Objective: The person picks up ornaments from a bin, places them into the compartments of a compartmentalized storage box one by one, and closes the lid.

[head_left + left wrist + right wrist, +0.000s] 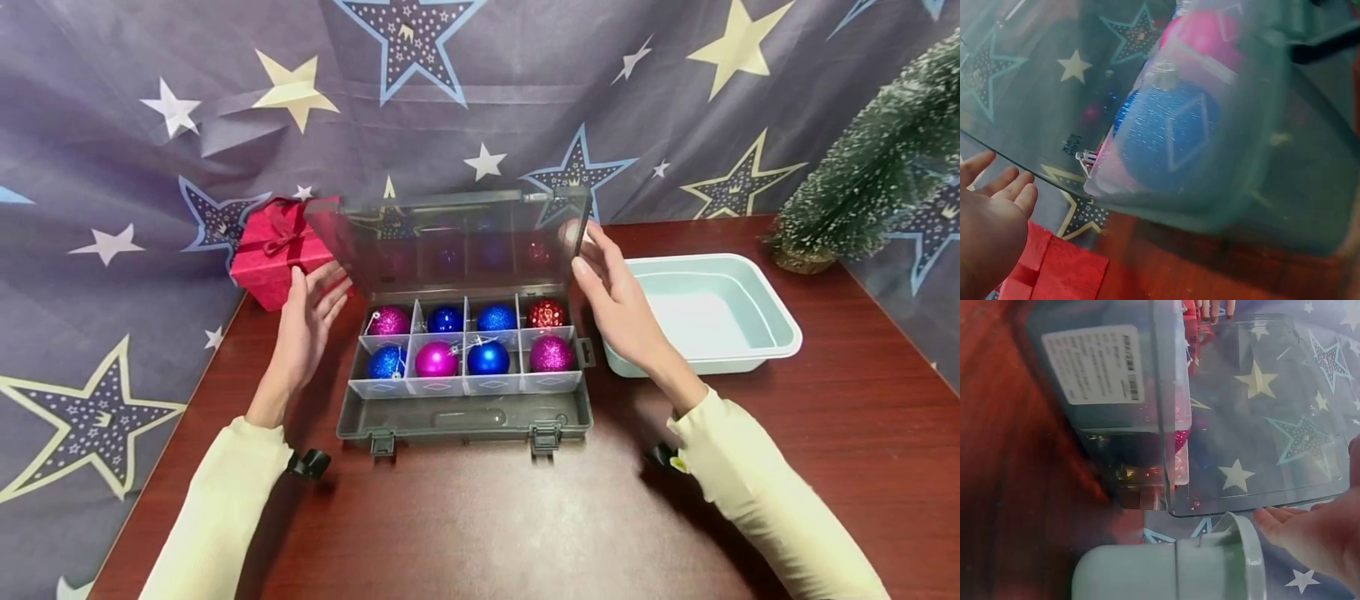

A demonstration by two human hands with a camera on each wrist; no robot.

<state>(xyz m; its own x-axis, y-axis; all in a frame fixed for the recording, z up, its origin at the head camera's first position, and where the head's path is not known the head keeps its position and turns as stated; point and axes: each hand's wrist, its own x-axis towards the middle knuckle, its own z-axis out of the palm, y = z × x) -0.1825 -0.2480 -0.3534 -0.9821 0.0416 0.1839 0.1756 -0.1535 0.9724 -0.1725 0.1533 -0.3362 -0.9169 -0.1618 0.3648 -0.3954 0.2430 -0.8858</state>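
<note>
A clear grey plastic storage box (pixel 468 417) sits mid-table with its see-through lid (pixel 457 242) raised. Shiny and glittery Christmas baubles in pink (pixel 437 358), blue (pixel 488 357) and red (pixel 546 313) fill its divided compartments, one in each. At the lid's right edge, my right hand (pixel 618 296) has its thumb in front and its fingers behind, holding that edge. My left hand (pixel 300 329) is beside the lid's left edge, fingers extended with nothing in them. The left wrist view shows those fingertips close to the lid's rim (pixel 1054 181).
To the right of the box is a pale green plastic tub (pixel 780 342). A red gift box (pixel 270 258) with a bow stands behind my left hand. A small frosted tree (pixel 862 158) stands at the back right, and a star-patterned cloth (pixel 525 75) hangs behind the table.
</note>
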